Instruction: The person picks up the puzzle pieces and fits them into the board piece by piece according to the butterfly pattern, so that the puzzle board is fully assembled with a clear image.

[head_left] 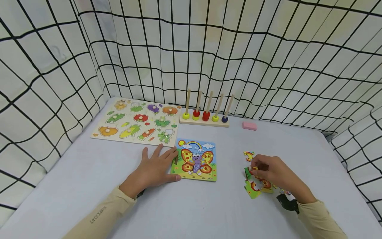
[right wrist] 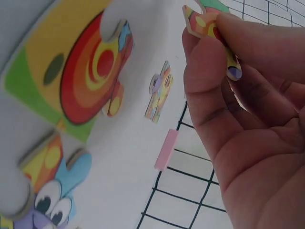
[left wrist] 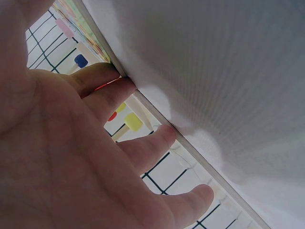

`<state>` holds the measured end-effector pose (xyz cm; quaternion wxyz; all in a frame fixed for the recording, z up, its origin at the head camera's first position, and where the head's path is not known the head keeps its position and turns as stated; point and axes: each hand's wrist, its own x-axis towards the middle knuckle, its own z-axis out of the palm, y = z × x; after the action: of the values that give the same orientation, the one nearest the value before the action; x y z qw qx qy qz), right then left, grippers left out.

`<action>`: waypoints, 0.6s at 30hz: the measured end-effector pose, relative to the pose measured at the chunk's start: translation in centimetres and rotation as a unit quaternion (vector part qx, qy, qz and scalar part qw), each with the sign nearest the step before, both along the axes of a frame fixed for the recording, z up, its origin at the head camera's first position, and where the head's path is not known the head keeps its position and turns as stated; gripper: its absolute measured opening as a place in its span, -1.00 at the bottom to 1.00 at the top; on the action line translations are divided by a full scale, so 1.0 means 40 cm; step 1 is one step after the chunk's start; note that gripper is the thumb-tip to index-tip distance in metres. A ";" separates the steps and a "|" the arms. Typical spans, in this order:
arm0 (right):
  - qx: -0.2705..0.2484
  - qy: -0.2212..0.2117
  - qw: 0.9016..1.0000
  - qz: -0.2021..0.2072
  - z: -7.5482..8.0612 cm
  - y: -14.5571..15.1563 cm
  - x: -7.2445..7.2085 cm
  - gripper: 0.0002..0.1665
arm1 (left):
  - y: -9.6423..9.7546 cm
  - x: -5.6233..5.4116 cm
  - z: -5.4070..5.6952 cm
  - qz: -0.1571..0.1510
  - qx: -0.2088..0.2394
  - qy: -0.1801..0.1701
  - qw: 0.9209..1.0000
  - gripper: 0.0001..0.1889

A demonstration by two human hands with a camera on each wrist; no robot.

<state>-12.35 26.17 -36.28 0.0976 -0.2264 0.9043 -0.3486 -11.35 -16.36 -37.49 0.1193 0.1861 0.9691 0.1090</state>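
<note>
On a white table [head_left: 203, 209], a person's right hand [head_left: 273, 171], at the far side of a small pile, pinches one butterfly jigsaw piece [right wrist: 200, 21], red with yellow spots, between thumb and finger. Other loose jigsaw pieces [head_left: 253, 190] lie just below that hand, some overlapping; a single spotted piece [head_left: 248, 154] lies a little beyond. The left hand [head_left: 153, 169] has its fingers straight and spread apart, gripping nothing, at the left edge of a butterfly jigsaw board [head_left: 194, 166], which lies flat, well apart from the pile.

The step in hand looks like picking out one piece. It would go best with a light pinch on the piece's rim, leaving the printed face readable, and a lift high enough that the knobbed outline does not drag its neighbours. Comparing its spots with the board's wings should help judge its turn. Light pressure from the left hand could keep the board from sliding.
</note>
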 end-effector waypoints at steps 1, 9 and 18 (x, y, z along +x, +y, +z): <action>-0.002 0.000 1.000 0.002 -0.002 -0.003 0.000 -0.82 | 0.000 0.000 0.001 0.000 0.001 -0.001 1.000 -0.04; -0.017 0.000 1.000 0.008 -0.004 -0.032 -0.010 -0.80 | 0.001 -0.001 0.005 -0.002 0.000 -0.001 1.000 -0.04; -0.041 -0.003 0.999 0.022 -0.006 -0.077 -0.025 -0.81 | 0.002 -0.001 0.003 0.004 -0.002 -0.008 1.000 -0.03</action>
<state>-13.34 23.10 -36.50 0.0984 -0.2486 0.8838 -0.3840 -11.39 -16.27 -37.36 0.1273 0.1815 0.9690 0.1087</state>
